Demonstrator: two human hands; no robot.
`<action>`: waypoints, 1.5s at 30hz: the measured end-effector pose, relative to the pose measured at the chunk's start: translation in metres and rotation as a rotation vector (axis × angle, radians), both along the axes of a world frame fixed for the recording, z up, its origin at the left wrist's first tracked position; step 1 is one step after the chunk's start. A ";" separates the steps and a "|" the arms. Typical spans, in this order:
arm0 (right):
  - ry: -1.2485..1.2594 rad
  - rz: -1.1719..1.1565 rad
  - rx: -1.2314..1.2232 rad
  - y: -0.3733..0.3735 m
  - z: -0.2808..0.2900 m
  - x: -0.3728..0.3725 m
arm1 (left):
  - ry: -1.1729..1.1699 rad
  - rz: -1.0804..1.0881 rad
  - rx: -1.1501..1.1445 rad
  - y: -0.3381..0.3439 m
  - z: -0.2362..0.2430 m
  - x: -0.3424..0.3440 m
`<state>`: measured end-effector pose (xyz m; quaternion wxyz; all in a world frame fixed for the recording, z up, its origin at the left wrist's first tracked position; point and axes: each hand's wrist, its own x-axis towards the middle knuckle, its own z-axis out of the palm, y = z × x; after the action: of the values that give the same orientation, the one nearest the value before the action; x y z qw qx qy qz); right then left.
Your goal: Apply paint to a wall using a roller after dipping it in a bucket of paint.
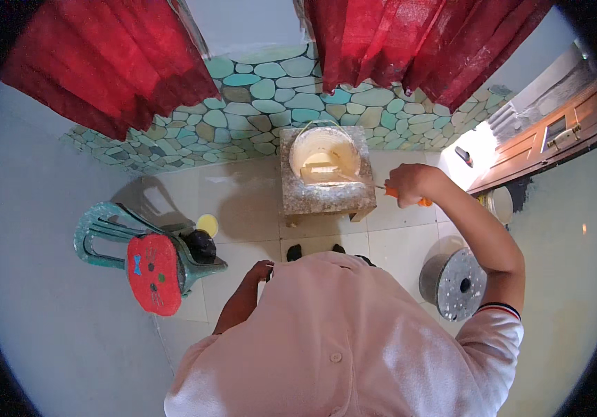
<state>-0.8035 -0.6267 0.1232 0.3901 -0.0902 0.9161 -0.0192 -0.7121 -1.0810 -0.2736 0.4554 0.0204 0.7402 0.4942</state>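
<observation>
Roller (321,169), orange-handled, cream-coated at head end, inside paint-smeared bucket (305,149) on spattered stool (333,201); gripped in closed right hand (410,183); beside pale shirt (333,313), left hand (262,270), openness and hold impossible to tell

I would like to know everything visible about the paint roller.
The paint roller has a pale, roughly cylindrical head, a thin shaft and an orange handle that looks plastic. The right hand grips the handle; the shaft runs leftward to the head, within the opening of the bucket. Whether they touch is unclear.
</observation>
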 end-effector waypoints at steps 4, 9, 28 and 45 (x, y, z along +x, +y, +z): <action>0.050 0.126 0.056 -0.009 0.060 0.028 | -0.046 0.035 0.055 0.004 0.001 0.003; 0.079 0.147 0.044 -0.011 0.097 0.056 | -0.324 0.234 0.127 -0.023 -0.088 0.019; 0.044 0.135 0.099 -0.003 0.017 0.015 | 0.616 -0.764 -0.370 -0.002 -0.047 -0.032; -0.011 -0.155 0.008 -0.007 -0.054 -0.044 | 0.415 -0.605 -0.480 -0.021 -0.046 -0.012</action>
<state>-0.8480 -0.6339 0.0689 0.3930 -0.0174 0.9182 -0.0463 -0.7243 -1.1015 -0.3192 0.4132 0.2289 0.8705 0.1379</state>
